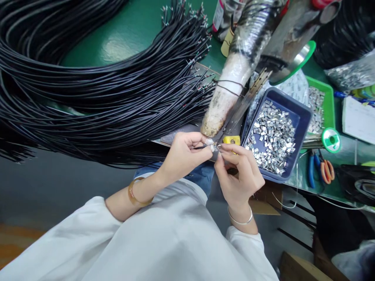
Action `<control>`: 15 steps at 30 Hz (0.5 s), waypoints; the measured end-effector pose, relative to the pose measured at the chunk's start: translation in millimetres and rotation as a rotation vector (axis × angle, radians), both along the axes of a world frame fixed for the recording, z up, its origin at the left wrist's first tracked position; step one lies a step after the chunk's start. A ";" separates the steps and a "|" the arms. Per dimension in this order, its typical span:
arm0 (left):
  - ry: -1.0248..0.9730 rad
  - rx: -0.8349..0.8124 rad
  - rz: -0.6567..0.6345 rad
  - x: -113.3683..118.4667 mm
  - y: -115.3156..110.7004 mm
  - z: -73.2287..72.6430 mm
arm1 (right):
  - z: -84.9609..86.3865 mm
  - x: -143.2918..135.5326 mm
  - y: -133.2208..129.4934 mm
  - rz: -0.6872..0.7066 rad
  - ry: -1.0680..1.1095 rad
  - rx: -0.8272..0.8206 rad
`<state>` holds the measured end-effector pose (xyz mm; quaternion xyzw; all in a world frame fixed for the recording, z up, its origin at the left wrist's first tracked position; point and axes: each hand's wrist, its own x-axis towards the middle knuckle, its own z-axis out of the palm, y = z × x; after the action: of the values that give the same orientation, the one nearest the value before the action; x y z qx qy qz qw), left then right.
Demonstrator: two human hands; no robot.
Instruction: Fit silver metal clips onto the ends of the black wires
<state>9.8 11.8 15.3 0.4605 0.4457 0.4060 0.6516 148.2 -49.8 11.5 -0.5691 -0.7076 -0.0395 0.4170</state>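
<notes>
My left hand (190,152) pinches the end of a black cable (200,147) between thumb and fingers. Opposite it, my right hand (238,169) is closed with thumb and forefinger on a small silver metal connector (215,147) at the cable's tip. Both sets of fingertips almost meet there, and they partly cover the connector. Just above them is the lower end of a white, tape-wrapped tube (225,93). A yellow block (231,139) lies right behind my right fingers. To the right, a blue tray (301,117) holds many small silver metal shells (274,136).
A large bundle of black cables (117,89) with stripped ends covers the table's left side. Behind the blue tray stands a green tray (329,101) of metal parts. Solder spools (331,140), blue-handled pliers (312,169) and orange-handled scissors (327,171) lie at right. Cardboard boxes (301,269) stand below.
</notes>
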 end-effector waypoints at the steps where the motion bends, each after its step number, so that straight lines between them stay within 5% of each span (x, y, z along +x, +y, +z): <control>1: -0.005 0.000 0.002 0.3 -0.6 -0.3 | -0.2 0.1 0.1 -0.001 0.004 -0.001; 15: -0.016 0.107 -0.051 -0.2 -4.6 -6.1 | -4.7 1.2 -1.4 -0.011 0.044 0.012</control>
<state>9.6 7.3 9.2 0.5027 0.4061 0.4162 0.6396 149.5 -51.3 6.8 -0.5712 -0.6950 -0.0335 0.4353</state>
